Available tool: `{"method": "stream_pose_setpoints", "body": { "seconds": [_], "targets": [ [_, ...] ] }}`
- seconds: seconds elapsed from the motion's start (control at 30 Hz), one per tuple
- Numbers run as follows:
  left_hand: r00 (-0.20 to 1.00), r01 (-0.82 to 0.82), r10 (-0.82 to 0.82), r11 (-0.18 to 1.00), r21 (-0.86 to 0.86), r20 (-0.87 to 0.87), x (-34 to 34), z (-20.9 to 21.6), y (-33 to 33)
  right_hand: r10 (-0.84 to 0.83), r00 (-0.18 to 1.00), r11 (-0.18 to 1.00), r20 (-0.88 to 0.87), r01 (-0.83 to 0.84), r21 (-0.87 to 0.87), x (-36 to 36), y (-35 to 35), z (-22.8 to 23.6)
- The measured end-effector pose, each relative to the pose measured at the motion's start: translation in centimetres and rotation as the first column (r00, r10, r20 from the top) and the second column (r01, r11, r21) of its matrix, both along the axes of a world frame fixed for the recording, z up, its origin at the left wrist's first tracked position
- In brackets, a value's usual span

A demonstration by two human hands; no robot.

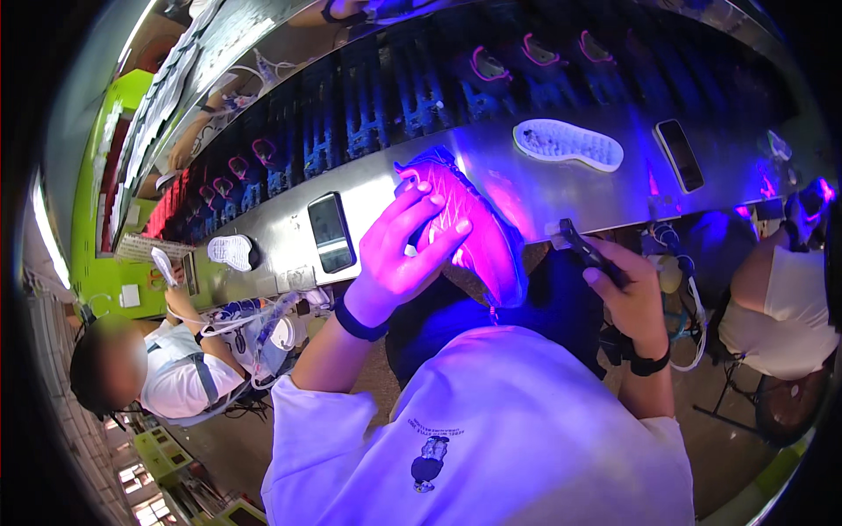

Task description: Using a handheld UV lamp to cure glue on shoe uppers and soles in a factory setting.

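A shoe upper (493, 250), glowing pink and violet under purple light, is tilted over the near edge of the metal bench. My left hand (405, 237) grips it from its left side, with fingers pressed over the laced or stringy part. To the right, my right hand (630, 289) is closed round a dark, slim hand tool (589, 250) with a pale, blunt tip. The tool is apart from the shoe, and its exact kind I cannot make out. Behind the shoe, a white shoe sole (570, 145) lies on the bench.
Phones lie on the bench (395, 180), one dark phone (331, 232) to the left and another phone (680, 156) to the right. Another white sole (230, 252) is farther left. Behind runs a dark rack (368, 96) with several pink-edged shoe parts. People sit at both sides.
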State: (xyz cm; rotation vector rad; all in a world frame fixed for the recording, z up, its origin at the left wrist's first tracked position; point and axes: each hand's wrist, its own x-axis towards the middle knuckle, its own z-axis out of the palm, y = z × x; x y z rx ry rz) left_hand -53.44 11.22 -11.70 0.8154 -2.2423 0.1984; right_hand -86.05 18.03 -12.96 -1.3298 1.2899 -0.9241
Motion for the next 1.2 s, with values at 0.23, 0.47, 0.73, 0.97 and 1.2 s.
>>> {"method": "stream_pose_setpoints", "body": {
  "seconds": [0.23, 0.47, 0.73, 0.97, 1.2],
  "targets": [
    [0.989, 0.126, -0.118, 0.988, -0.088, 0.091, 0.1, 2.1, 1.2, 0.104, 0.965, 0.931, -0.239, -0.179, -0.317, 0.8, -1.7, 5.3],
    [0.997, 0.064, -0.057, 0.990, -0.128, 0.057, 1.0, 2.5, 2.4, 0.195, 0.941, 0.927, -0.276, -0.268, -0.262, 2.8, -0.9, 6.0],
    [1.000, 0.013, -0.011, 0.997, -0.079, 0.025, 1.4, 1.5, 3.2, 0.153, 0.946, 0.938, -0.287, -0.230, -0.259, 3.2, 0.0, 5.5],
    [0.998, -0.001, 0.005, 0.997, -0.074, 0.061, 1.1, 1.5, 3.2, 0.153, 0.948, 0.923, -0.280, -0.238, -0.302, 2.0, 1.2, 3.3],
    [1.000, -0.005, -0.001, 0.966, -0.257, -0.026, 1.5, 0.9, 1.1, 0.070, 0.967, 0.994, -0.244, -0.088, -0.067, 1.1, 1.7, 0.4]
  ]
}}
